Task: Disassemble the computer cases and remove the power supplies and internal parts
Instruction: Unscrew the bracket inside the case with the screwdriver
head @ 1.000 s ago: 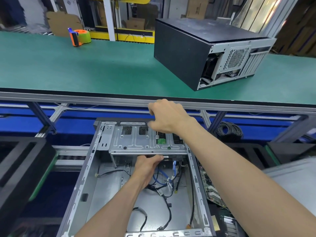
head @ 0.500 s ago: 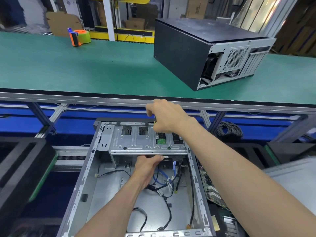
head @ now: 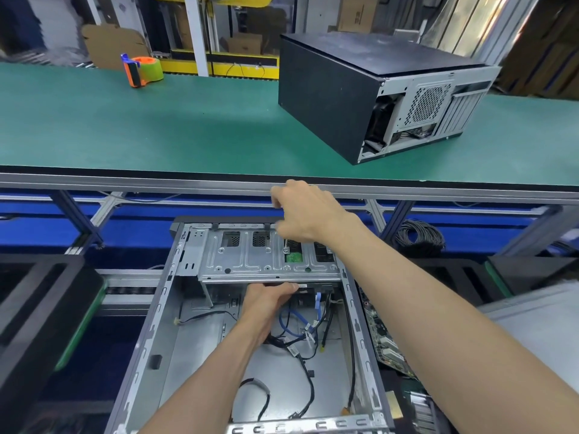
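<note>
The open computer case (head: 250,324) lies below the counter's near edge, side panel off, its grey steel floor bare apart from loose black and blue cables (head: 300,333). Across its far end sits a perforated drive cage (head: 266,261), with a green circuit board showing through one slot. The right hand (head: 308,214) is above the cage, fingers curled around a thin screwdriver (head: 286,245) whose tip stands on the cage top — a clenched grip on the tool. The left hand (head: 266,303) reaches under the cage's near lip, thumb against the edge, fingers hidden beneath; whether that grip grasps anything cannot be told.

Two cases are in view: the second, a black closed case (head: 360,95), lies on its side on the green counter (head: 156,126), rear panel facing right. One orange tape dispenser (head: 141,70) stands far left on the counter. A coil of black cable (head: 419,236) hangs right of the open case — a circuit board (head: 385,339) leans just outside its right wall.
</note>
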Tool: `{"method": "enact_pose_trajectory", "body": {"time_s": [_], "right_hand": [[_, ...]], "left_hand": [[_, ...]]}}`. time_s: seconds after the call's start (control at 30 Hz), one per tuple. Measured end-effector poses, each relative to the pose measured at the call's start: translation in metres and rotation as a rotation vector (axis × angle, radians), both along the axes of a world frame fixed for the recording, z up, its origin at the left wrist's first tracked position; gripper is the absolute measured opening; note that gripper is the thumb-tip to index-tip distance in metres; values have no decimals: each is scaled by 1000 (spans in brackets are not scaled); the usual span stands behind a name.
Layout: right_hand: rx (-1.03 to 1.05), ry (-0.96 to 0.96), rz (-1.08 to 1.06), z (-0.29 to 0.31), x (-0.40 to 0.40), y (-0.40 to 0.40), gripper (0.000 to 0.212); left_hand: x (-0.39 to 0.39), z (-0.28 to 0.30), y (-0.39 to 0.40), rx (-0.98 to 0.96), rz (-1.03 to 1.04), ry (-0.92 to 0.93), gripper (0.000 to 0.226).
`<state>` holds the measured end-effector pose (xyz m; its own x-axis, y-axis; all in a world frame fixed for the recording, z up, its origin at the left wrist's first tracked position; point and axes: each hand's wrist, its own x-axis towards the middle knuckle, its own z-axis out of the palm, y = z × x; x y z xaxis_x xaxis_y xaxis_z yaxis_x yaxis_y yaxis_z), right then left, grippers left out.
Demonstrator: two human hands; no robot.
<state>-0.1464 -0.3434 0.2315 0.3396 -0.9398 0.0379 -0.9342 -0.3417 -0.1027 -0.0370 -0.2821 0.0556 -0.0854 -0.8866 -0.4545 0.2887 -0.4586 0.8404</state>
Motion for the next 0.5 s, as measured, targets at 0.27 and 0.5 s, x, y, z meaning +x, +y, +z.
{"method": "enact_pose_trajectory", "body": {"time_s": [0.27,0.5], "right_hand": [[40,-18,-36,0,-1,2,10],[-28,-26,-11,-2,3,9,16]], "left_hand": [[20,45,14,-203,-302,-802,32],[23,67,-46,-677,-219,-1055,17]]}}
